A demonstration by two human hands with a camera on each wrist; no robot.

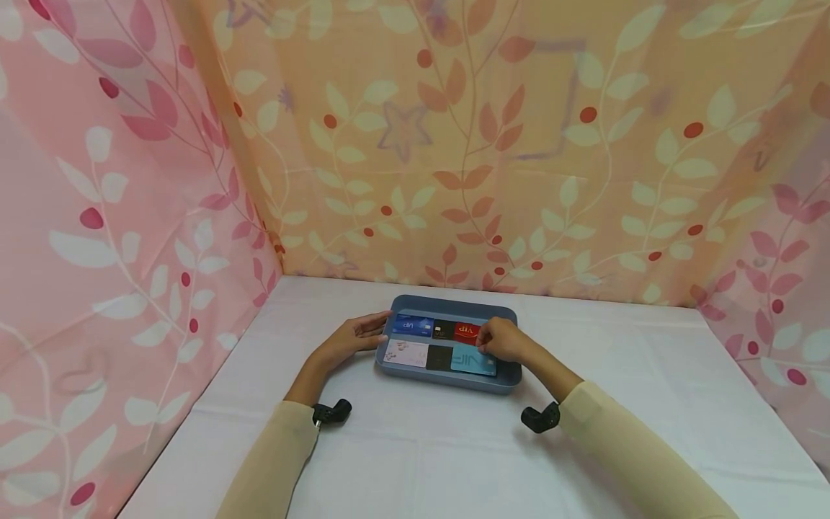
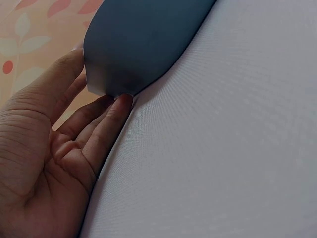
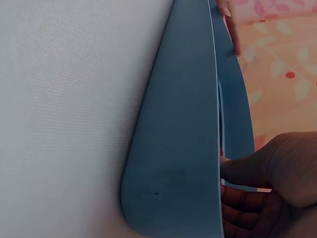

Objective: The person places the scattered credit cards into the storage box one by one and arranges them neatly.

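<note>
A blue-grey tray (image 1: 447, 379) holds two rows of cards. At the back lie a blue card (image 1: 413, 326), a black card (image 1: 444, 329) and a red VIP card (image 1: 465, 332); in front are a pale floral card (image 1: 405, 353), a dark card (image 1: 439, 357) and a light blue card (image 1: 472, 360). My right hand (image 1: 504, 339) pinches the red card's right end, its fingertips partly hidden by the tray wall (image 3: 173, 119) in the right wrist view. With fingers extended, my left hand (image 1: 353, 339) touches the tray's left end (image 2: 133, 49).
A white cloth (image 1: 415, 447) covers the table under the tray. Floral curtains (image 1: 467, 144) stand behind the table and at both sides. Black wrist devices (image 1: 540, 417) sit at the ends of both sleeves.
</note>
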